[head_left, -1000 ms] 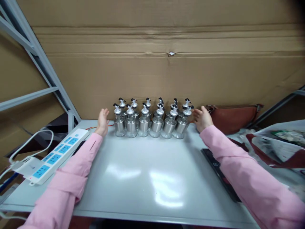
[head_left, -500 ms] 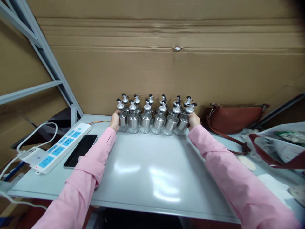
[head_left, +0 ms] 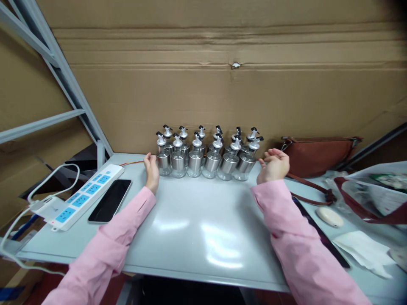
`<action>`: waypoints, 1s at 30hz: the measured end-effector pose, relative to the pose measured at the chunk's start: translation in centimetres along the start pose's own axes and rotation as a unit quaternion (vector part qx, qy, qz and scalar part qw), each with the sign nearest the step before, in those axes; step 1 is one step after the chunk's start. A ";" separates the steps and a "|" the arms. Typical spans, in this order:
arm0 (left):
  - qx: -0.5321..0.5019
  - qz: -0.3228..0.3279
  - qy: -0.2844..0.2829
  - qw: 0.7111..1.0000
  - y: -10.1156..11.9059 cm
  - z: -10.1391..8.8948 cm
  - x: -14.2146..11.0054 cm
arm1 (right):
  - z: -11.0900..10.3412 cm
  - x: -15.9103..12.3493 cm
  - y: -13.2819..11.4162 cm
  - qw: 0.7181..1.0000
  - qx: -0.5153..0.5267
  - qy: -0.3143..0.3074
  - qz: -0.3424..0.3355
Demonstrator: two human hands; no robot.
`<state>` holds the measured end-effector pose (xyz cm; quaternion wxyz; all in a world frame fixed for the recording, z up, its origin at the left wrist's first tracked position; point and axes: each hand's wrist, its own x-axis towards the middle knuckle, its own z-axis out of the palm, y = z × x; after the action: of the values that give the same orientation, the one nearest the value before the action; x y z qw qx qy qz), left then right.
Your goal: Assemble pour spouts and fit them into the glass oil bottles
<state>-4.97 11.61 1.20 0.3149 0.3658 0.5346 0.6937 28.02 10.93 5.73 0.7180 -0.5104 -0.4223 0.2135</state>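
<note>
Several small glass-and-steel bottles with white pour spouts [head_left: 206,156] stand in two rows at the back of the grey table [head_left: 197,228], against a cardboard wall. My left hand [head_left: 151,169] rests open just left of the group, fingers flat beside the leftmost bottle. To the right of the group, my right hand [head_left: 274,164] is lifted, palm up and fingers loosely spread, with nothing in it. Pink sleeves cover both arms.
A white power strip with blue sockets [head_left: 79,197] and a black phone [head_left: 110,200] lie at the left. A brown bag [head_left: 321,153] sits at the back right, with a dark flat device [head_left: 321,237], a pale oval object [head_left: 330,216], paper and plastic bags further right. Metal shelf struts rise at left.
Both hands had closed in against the ends of the bottle group half a second ago. Now they have drawn back a little and opened; the bottles stand in place.
</note>
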 end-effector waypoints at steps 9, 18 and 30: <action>0.134 0.112 -0.190 0.966 -0.4 -2.5 -6.2 | 0.6 -9.7 -0.6 0.946 0.187 -0.241 0.113; 0.177 0.125 -0.495 0.842 0.8 -1.2 -11.7 | 2.4 -14.5 -1.1 0.852 0.004 -0.493 0.175; 0.212 0.298 -0.491 0.791 0.8 -1.7 -11.7 | 2.0 -15.6 -1.8 0.868 -0.094 -0.486 0.039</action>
<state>-0.22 0.85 -0.28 0.2276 0.8555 0.3064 0.3499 17.49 -0.21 1.59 0.3620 -0.4234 -0.7158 0.4212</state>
